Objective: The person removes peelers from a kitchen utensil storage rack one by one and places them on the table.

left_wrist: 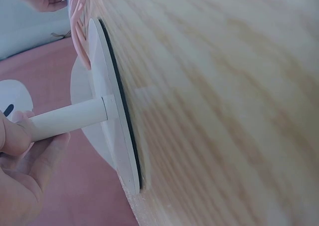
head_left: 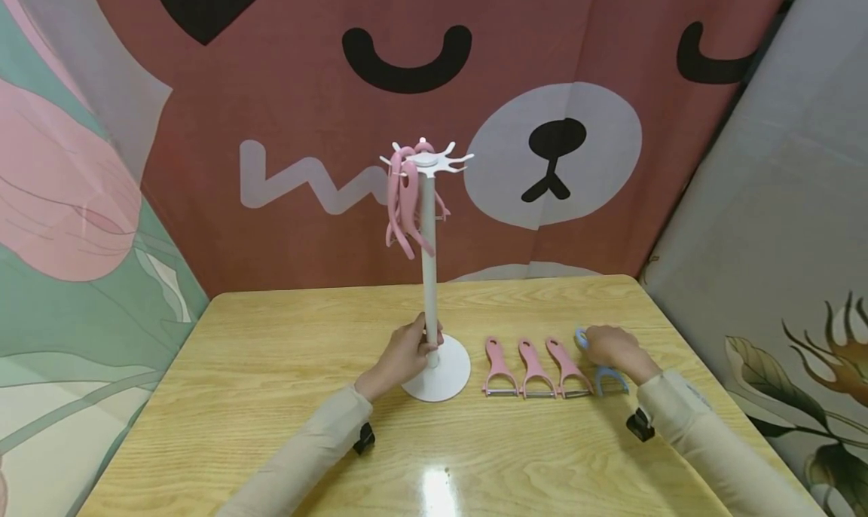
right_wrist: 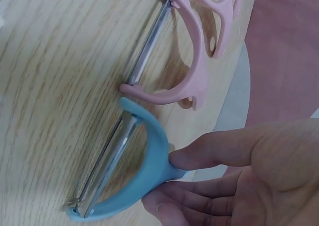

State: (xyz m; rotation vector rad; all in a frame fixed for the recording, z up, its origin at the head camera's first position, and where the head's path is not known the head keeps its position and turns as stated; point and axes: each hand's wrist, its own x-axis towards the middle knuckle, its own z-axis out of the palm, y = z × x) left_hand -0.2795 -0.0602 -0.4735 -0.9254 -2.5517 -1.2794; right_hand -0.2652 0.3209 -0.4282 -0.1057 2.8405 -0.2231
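Note:
My left hand [head_left: 398, 356] grips the lower part of the pole [head_left: 430, 283] of a white stand with hooked arms at its top. In the left wrist view, thumb and fingers wrap the pole [left_wrist: 75, 117] just above the round base [left_wrist: 105, 71]. Several pink peelers [head_left: 409, 200] hang from the hooks on the stand's left and back. At the right of the table, my right hand [head_left: 612, 349] pinches the handle of a blue Y-shaped peeler [right_wrist: 158, 153] between thumb and fingers. Its metal blade [right_wrist: 112, 158] lies close over the tabletop.
Three pink peelers [head_left: 498, 365] lie in a row between the stand and my right hand, handles pointing away. The wooden table [head_left: 291, 351] ends at a printed curtain [head_left: 305, 253] behind. Bare hooks [head_left: 456, 157] stick out on the stand's right.

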